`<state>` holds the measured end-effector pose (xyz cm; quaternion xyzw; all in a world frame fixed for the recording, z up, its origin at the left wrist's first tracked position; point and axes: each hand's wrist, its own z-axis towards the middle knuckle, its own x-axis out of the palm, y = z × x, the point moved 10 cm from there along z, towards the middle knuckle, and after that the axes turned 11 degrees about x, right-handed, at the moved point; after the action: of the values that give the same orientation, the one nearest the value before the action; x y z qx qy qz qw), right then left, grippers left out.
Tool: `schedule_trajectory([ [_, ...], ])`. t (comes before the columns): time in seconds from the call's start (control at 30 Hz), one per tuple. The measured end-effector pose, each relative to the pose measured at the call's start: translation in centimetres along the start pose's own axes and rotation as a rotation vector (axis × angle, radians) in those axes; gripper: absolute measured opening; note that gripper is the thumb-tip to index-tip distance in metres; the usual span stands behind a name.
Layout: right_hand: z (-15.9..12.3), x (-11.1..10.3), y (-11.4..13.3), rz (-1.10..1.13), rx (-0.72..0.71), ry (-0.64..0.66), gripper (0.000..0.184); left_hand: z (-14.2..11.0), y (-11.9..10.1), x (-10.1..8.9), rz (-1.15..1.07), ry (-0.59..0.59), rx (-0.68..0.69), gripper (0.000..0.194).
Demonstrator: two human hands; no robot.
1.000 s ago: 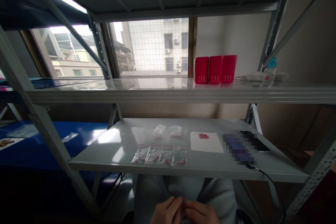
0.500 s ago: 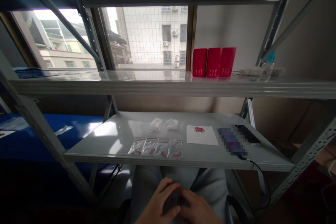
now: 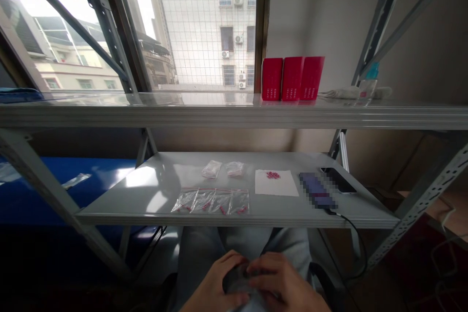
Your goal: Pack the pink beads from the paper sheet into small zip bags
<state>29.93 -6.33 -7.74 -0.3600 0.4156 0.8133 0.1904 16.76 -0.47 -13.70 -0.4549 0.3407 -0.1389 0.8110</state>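
Observation:
Low over my lap, my left hand (image 3: pixel 215 280) and my right hand (image 3: pixel 278 280) are close together, fingers curled around a clear plastic bag (image 3: pixel 239 275). It is dim and partly covered by the fingers, so what it contains cannot be made out. Above the hands, near the shelf's front edge, several clear zip bags (image 3: pixel 212 201) lie in a row, each with small red-pink pieces inside. Two more small bags, a left one (image 3: pixel 211 169) and a right one (image 3: pixel 235 169), lie behind them. Loose red-pink pieces (image 3: pixel 273 175) sit on a white paper sheet (image 3: pixel 276 188).
A phone with a blurred-out screen (image 3: pixel 317 190), its cable attached, and a dark phone (image 3: pixel 338 180) lie at the right. On the upper shelf (image 3: pixel 204 114) stand red boxes (image 3: pixel 291 79), with a blue-topped bottle (image 3: pixel 368 83) and a cloth (image 3: pixel 340 93) beside them. Metal posts frame both sides.
My right hand has shifted up and its fingers now reach over the bag. More of the bag shows between the hands. The view has tilted slightly, moving the shelf up and left.

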Motion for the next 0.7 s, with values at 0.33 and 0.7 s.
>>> schedule_trajectory([
  [0.33,11.9,-14.2,-18.5,-0.413,0.623,-0.340,0.037,15.9,-4.4,-1.8,-0.633,-0.398,0.230,0.057],
  [0.7,12.6,-10.5,-21.5,-0.566,0.658,-0.157,0.030,22.0,0.1,-0.7,-0.791,-0.803,0.195,0.028],
])
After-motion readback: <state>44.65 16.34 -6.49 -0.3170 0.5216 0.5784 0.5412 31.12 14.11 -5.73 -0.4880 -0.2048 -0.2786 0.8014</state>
